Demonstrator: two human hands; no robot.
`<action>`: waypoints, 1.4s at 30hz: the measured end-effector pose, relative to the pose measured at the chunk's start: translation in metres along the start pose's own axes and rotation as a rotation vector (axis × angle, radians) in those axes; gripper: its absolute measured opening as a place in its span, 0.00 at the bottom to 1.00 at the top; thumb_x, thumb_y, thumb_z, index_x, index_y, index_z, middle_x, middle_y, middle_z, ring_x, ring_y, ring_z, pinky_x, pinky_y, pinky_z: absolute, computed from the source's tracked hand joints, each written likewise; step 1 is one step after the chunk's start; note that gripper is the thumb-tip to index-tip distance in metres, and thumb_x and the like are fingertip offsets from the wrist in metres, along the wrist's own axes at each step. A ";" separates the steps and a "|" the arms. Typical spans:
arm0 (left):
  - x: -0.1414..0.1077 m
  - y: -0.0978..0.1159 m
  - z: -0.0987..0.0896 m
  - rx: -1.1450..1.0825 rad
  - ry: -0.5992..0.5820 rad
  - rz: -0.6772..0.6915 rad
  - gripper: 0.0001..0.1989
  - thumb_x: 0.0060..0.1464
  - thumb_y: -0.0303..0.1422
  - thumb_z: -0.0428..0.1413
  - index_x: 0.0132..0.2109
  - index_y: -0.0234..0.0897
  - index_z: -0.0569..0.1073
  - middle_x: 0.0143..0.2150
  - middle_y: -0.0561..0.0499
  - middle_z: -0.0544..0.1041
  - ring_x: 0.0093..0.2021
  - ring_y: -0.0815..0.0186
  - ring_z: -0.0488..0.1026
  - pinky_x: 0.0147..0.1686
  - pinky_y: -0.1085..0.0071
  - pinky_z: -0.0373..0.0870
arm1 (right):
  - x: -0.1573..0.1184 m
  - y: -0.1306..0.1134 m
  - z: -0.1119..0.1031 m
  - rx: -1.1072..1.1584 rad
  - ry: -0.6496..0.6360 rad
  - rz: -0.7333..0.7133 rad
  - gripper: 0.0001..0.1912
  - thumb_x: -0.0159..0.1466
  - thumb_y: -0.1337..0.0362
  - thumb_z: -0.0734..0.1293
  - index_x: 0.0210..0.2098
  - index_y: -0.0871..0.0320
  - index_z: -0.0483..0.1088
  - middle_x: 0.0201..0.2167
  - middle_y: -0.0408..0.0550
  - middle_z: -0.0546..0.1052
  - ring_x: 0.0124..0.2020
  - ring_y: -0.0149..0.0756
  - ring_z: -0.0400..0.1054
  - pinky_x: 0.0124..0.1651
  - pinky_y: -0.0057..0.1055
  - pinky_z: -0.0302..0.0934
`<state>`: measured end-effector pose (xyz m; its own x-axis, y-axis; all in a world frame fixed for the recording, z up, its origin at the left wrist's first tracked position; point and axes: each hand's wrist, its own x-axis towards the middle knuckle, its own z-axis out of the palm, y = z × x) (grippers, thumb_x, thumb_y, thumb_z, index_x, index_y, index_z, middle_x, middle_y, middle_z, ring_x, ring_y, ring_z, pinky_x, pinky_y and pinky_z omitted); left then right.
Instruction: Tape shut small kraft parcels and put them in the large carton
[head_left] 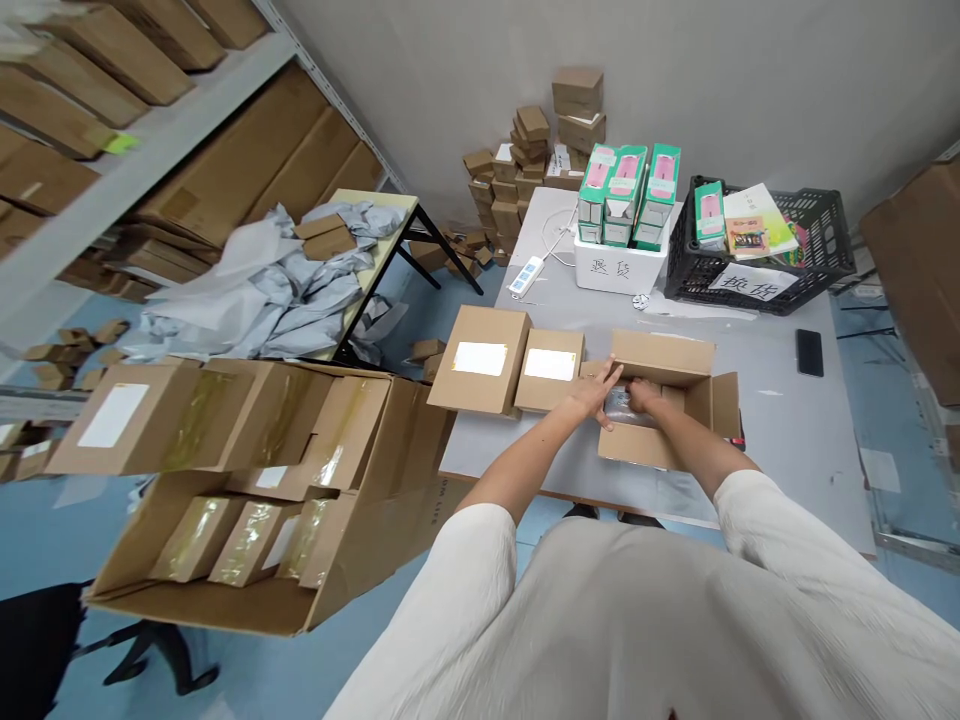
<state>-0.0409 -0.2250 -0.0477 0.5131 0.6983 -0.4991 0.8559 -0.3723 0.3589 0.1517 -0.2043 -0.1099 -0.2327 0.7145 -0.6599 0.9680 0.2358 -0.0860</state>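
Note:
An open cardboard box (699, 404) lies on the grey table with its flaps spread out. My left hand (598, 389) rests at the box's left end, thumb and fingers spread apart over the flap. Inside the box, my right hand (643, 394) has its fingers curled against clear plastic wrap (621, 406); the fingertips are partly hidden. What lies under the plastic cannot be made out. Just left of the box, two closed cartons with white labels sit side by side, a smaller carton (550, 370) and a larger carton (480, 358).
Behind stand a white bin (619, 270) of green-and-pink boxes, a power strip (527, 277) and a black crate (757, 255). A phone (809, 353) lies at the right. A big carton (375, 500) with taped boxes stands left of the table (795, 450).

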 end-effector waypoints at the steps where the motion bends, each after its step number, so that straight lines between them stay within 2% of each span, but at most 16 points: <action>1: 0.000 0.000 0.000 0.009 0.001 -0.001 0.87 0.32 0.62 0.78 0.85 0.45 0.33 0.83 0.33 0.19 0.70 0.24 0.68 0.68 0.39 0.66 | -0.002 0.000 -0.001 -0.002 -0.002 -0.002 0.19 0.70 0.68 0.70 0.59 0.61 0.81 0.63 0.67 0.79 0.64 0.54 0.74 0.64 0.40 0.65; 7: 0.003 -0.002 -0.001 0.054 -0.009 -0.004 0.86 0.33 0.62 0.78 0.84 0.46 0.33 0.84 0.32 0.21 0.69 0.26 0.70 0.68 0.40 0.68 | -0.029 0.002 -0.018 -0.017 0.020 -0.035 0.14 0.70 0.67 0.70 0.52 0.59 0.85 0.54 0.62 0.85 0.55 0.50 0.80 0.57 0.35 0.69; 13: 0.004 -0.003 -0.007 0.049 -0.024 -0.003 0.88 0.32 0.65 0.77 0.84 0.48 0.29 0.83 0.32 0.18 0.72 0.24 0.67 0.68 0.39 0.66 | -0.076 0.019 -0.047 -0.088 0.140 -0.032 0.18 0.69 0.72 0.67 0.54 0.62 0.84 0.56 0.66 0.84 0.58 0.52 0.78 0.60 0.37 0.67; 18: 0.005 -0.002 -0.010 0.075 -0.034 -0.015 0.89 0.31 0.67 0.75 0.84 0.46 0.27 0.83 0.31 0.19 0.70 0.24 0.68 0.65 0.41 0.70 | -0.108 0.037 -0.065 -0.141 0.213 -0.048 0.16 0.67 0.73 0.68 0.52 0.63 0.84 0.52 0.66 0.85 0.54 0.55 0.79 0.54 0.37 0.68; 24: 0.004 -0.001 -0.016 0.092 -0.040 -0.019 0.87 0.33 0.67 0.74 0.84 0.46 0.29 0.84 0.34 0.20 0.70 0.25 0.69 0.65 0.41 0.70 | -0.129 0.060 -0.087 0.006 0.320 0.030 0.12 0.73 0.63 0.67 0.49 0.55 0.83 0.49 0.59 0.86 0.50 0.50 0.79 0.46 0.32 0.65; 28: 0.000 -0.003 -0.024 0.060 -0.047 -0.019 0.84 0.34 0.66 0.74 0.85 0.47 0.35 0.84 0.37 0.21 0.71 0.26 0.68 0.66 0.44 0.71 | -0.137 0.074 -0.096 0.207 0.410 -0.012 0.11 0.73 0.61 0.68 0.45 0.56 0.83 0.47 0.53 0.86 0.46 0.44 0.78 0.41 0.29 0.62; 30: -0.004 -0.004 -0.026 -0.010 0.007 0.002 0.78 0.38 0.65 0.73 0.85 0.46 0.41 0.85 0.36 0.26 0.74 0.29 0.66 0.66 0.47 0.71 | -0.141 0.077 -0.096 0.333 0.462 -0.064 0.10 0.71 0.61 0.68 0.42 0.57 0.82 0.45 0.51 0.86 0.43 0.41 0.77 0.41 0.28 0.62; 31: -0.006 -0.004 -0.027 -0.064 0.054 0.024 0.73 0.42 0.65 0.71 0.84 0.44 0.46 0.86 0.35 0.32 0.74 0.32 0.65 0.67 0.49 0.70 | -0.143 0.077 -0.095 0.400 0.487 -0.089 0.10 0.70 0.61 0.68 0.41 0.57 0.82 0.44 0.50 0.86 0.42 0.41 0.76 0.41 0.28 0.63; 33: -0.011 -0.002 -0.028 -0.203 0.168 0.078 0.59 0.50 0.64 0.67 0.80 0.38 0.60 0.83 0.32 0.52 0.73 0.36 0.68 0.68 0.52 0.69 | -0.146 0.076 -0.093 0.542 0.525 -0.131 0.10 0.68 0.60 0.70 0.38 0.58 0.82 0.42 0.49 0.86 0.41 0.41 0.76 0.41 0.29 0.65; 35: -0.017 0.003 -0.028 -0.368 0.278 0.132 0.46 0.58 0.62 0.62 0.72 0.36 0.71 0.73 0.33 0.72 0.67 0.42 0.75 0.65 0.53 0.71 | -0.148 0.074 -0.092 0.695 0.548 -0.174 0.11 0.66 0.57 0.71 0.38 0.58 0.82 0.40 0.47 0.86 0.40 0.42 0.76 0.42 0.31 0.68; 36: -0.019 0.007 -0.029 -0.456 0.323 0.161 0.40 0.60 0.60 0.61 0.68 0.36 0.74 0.67 0.35 0.77 0.63 0.45 0.77 0.63 0.53 0.73 | -0.149 0.073 -0.093 0.770 0.555 -0.199 0.11 0.65 0.56 0.72 0.37 0.57 0.82 0.39 0.47 0.86 0.40 0.43 0.77 0.43 0.32 0.69; 39: -0.026 0.024 -0.032 -0.717 0.447 0.257 0.30 0.62 0.57 0.60 0.58 0.39 0.79 0.57 0.40 0.83 0.55 0.51 0.81 0.56 0.57 0.77 | -0.152 0.068 -0.097 0.956 0.571 -0.278 0.15 0.61 0.51 0.74 0.36 0.57 0.81 0.38 0.46 0.86 0.40 0.43 0.77 0.44 0.35 0.72; 42: -0.031 0.041 -0.039 -0.943 0.558 0.313 0.25 0.62 0.55 0.61 0.52 0.38 0.77 0.51 0.41 0.84 0.51 0.53 0.81 0.52 0.59 0.78 | -0.154 0.062 -0.105 1.094 0.581 -0.332 0.20 0.58 0.47 0.77 0.37 0.58 0.82 0.38 0.48 0.86 0.41 0.44 0.78 0.45 0.38 0.73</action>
<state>-0.0244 -0.2376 0.0132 0.3930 0.9181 0.0524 0.1845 -0.1345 0.9736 0.2375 -0.2307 0.0645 -0.2153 0.9722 -0.0915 0.3648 -0.0068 -0.9311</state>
